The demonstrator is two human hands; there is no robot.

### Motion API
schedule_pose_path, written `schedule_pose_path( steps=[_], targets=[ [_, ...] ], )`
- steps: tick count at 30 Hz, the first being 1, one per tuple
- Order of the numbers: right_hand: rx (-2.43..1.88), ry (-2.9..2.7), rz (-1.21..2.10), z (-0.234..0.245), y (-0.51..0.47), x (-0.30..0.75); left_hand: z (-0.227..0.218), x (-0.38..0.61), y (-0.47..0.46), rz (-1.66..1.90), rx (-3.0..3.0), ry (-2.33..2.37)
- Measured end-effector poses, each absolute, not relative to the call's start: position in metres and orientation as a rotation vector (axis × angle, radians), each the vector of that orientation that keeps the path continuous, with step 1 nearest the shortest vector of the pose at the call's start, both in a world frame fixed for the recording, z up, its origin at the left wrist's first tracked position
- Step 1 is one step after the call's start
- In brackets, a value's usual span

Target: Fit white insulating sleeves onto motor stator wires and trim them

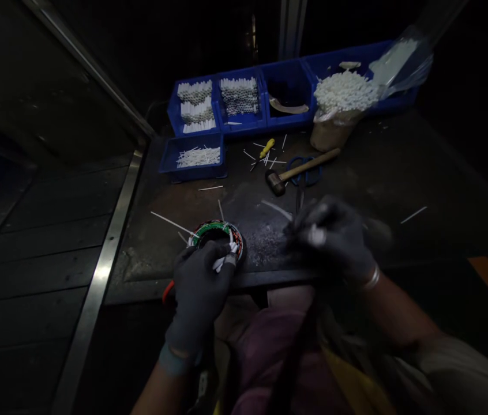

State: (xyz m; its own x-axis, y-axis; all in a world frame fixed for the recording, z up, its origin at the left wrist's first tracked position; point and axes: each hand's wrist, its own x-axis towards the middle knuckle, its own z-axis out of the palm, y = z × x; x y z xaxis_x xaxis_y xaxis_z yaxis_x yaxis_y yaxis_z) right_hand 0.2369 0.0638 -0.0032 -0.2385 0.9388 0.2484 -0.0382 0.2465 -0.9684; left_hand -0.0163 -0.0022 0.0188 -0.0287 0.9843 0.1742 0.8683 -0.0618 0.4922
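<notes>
My left hand (204,282), in a grey glove, is closed on the near rim of a ring-shaped motor stator (213,226) with green lining and copper windings. White sleeved leads (226,256) stand at its right side, by my thumb and fingers. A thin white stick-like tube (172,223) juts out to the upper left. My right hand (330,233), also gloved, is to the right of the stator, above the bench edge. Motion smears its fingers, so whether they hold anything is unclear. A pale strip (277,208) lies just left of it.
Blue bins (265,122) of short white tubes line the back. A blue tray (194,174) holds thin white sticks. A mallet (308,166) lies across blue-handled scissors (319,173), near a yellow-handled tool (267,148). A tub (328,131) of white tubes stands at back right.
</notes>
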Motion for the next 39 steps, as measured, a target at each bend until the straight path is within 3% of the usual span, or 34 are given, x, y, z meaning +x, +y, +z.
schedule_pose_path(
  steps=[4, 9, 17, 24, 29, 39],
  targets=[
    [-0.641, -1.462, 1.686, -0.043, 0.004, 0.230, 0.021, -0.017, -0.003, 0.705, 2.018, 1.947],
    [-0.666, -1.665, 1.760, -0.057, -0.009, 0.230, 0.024, -0.017, -0.006, 0.631, 2.070, 1.970],
    [-0.770, -1.552, 1.873, -0.050, -0.004, 0.223, 0.023, -0.016, -0.006, 0.593, 2.148, 1.974],
    [-0.898, -1.323, 1.504, -0.034, 0.024, 0.166, 0.020, -0.011, -0.010, 0.639, 2.100, 2.040],
    [-0.856, -1.633, 1.150, -0.023, 0.021, 0.169, 0.001, -0.006, -0.014, 0.993, 2.035, 2.014],
    [-0.925, -1.739, 0.728, -0.028, 0.021, 0.156, -0.003, -0.010, -0.011, 1.031, 2.203, 1.919]
  ],
)
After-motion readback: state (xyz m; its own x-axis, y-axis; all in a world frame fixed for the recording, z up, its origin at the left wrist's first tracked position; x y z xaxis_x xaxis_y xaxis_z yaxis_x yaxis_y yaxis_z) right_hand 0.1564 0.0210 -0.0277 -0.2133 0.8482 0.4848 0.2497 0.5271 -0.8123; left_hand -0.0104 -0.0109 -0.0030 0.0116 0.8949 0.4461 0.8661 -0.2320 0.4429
